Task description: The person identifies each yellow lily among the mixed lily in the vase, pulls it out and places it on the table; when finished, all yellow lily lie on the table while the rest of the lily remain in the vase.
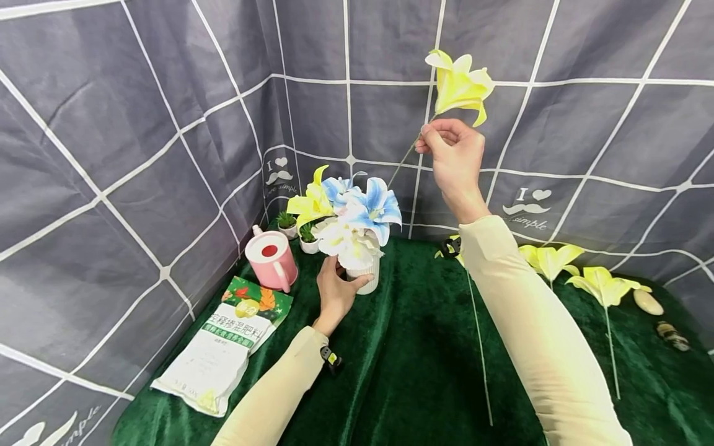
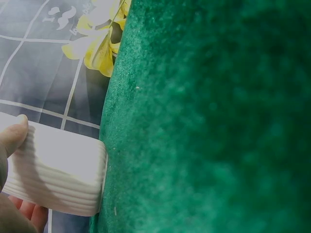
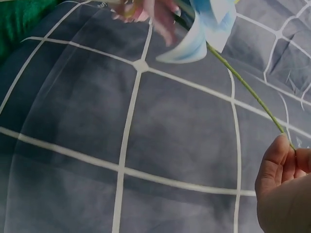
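Note:
A ribbed white vase stands on the green cloth, full of white, blue and yellow artificial flowers. My left hand grips its side, thumb across the front; the left wrist view shows the same vase between thumb and fingers. Up to the right, my right hand pinches the stem of a yellow artificial lily just below its bloom. The stem slants down to the left behind the blue lily; its lower end is hidden. In the right wrist view the pinched stem reaches the blue petals.
Left of the vase are a pink watering can, a fertilizer bag and two small potted succulents. Several yellow lilies lie on the right, near a pale stone and a striped stone. Grey checked curtain surrounds the table.

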Demonstrator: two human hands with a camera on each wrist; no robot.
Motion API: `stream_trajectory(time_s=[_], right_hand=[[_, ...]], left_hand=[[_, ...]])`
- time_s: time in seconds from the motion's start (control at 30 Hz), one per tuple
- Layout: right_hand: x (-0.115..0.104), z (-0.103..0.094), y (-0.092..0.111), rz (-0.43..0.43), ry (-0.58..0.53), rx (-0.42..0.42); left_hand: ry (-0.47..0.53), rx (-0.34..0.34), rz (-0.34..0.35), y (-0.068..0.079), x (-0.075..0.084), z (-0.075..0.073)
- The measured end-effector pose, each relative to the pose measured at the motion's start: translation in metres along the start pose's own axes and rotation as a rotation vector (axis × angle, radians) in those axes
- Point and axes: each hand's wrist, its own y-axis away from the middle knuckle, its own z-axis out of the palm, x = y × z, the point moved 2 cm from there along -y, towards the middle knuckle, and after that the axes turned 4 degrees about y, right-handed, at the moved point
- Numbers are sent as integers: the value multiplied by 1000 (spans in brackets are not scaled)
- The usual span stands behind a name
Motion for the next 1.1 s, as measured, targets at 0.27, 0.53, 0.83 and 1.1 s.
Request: stream_trajectory(time_s=[0.27, 0.53, 0.83, 1.1], right_hand=[[-16, -10, -1, -18, -78, 51], [-27, -45, 0, -41, -213, 147], [-42, -82, 6, -94, -368, 282], [-69, -114, 22, -194, -399, 354]], left_hand=[[-6, -3, 14, 0, 1, 1], [-2, -8, 13, -1, 1, -1], [15, 1, 12, 2, -1, 0], [36, -7, 19, 0, 0, 0]])
